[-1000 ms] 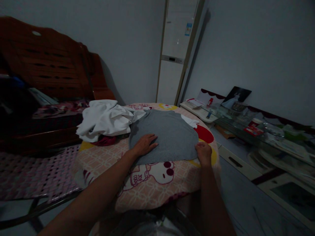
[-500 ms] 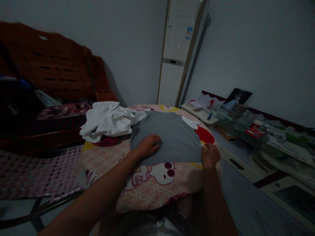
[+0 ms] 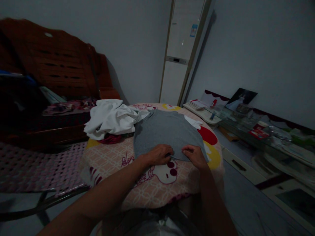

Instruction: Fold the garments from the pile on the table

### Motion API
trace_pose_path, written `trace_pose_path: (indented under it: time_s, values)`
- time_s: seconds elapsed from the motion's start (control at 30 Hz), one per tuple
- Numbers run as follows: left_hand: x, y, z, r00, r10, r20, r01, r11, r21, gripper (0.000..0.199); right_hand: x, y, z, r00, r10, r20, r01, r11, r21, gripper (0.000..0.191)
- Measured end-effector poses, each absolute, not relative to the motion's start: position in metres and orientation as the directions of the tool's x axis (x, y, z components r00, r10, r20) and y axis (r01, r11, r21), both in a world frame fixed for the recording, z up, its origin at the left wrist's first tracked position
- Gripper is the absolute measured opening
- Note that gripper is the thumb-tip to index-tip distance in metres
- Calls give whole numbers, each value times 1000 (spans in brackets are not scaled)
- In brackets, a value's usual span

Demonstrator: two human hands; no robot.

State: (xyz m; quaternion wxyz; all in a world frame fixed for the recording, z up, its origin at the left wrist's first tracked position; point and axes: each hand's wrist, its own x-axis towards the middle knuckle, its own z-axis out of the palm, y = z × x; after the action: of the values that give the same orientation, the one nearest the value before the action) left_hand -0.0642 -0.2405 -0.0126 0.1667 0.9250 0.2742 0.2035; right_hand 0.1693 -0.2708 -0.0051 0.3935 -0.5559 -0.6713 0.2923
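1. Both hands sit at the near hem of the grey top, close together: left hand curled with fingers at the edge, right hand pinching the hem just beside it.
2. I judge both clamped on the cloth, though the dim light hides the fingertips.
3. The grey top lies flat on the round bench, spread smooth, so the near edge is easy to take.
4. A heap of white clothes lies bunched at the left, touching the top's far corner, with something dark red under it.
5. The bench wears a pink cartoon-print cover.
6. A wooden seat stands at the left, a tall white air unit in the corner, and a low glass shelf crowded with small items on the right.
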Motion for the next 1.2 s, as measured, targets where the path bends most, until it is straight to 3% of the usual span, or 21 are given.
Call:
trace_pose_path:
  time_s: [0.17,0.3,0.43,0.53,0.67,1.0,1.2]
  values:
    - [-63,-231,-17,666,701,255,424,-636,645,20,169,-273,-4,-148,934,325,481,355,-802,17]
    - [-64,-227,-21,625,740,247,397,-574,716,21,165,-276,-19,-314,880,356,528,474,-704,17]
    - [-63,-228,-22,593,760,265,374,-551,746,22,162,-276,-40,-366,847,386,632,531,-565,34]
    - [-62,-229,-21,573,763,301,350,-559,751,23,160,-276,-46,-380,831,406,671,550,-497,33]
    - [-62,-230,-21,555,776,299,340,-540,770,24,155,-277,-43,-395,831,392,698,549,-460,23]
    - [-61,-227,-23,532,769,355,279,-555,784,26,148,-276,-46,-394,774,496,745,585,-321,28]
    - [-62,-229,-23,521,762,384,280,-577,767,24,145,-276,-38,-385,748,541,716,612,-337,25]
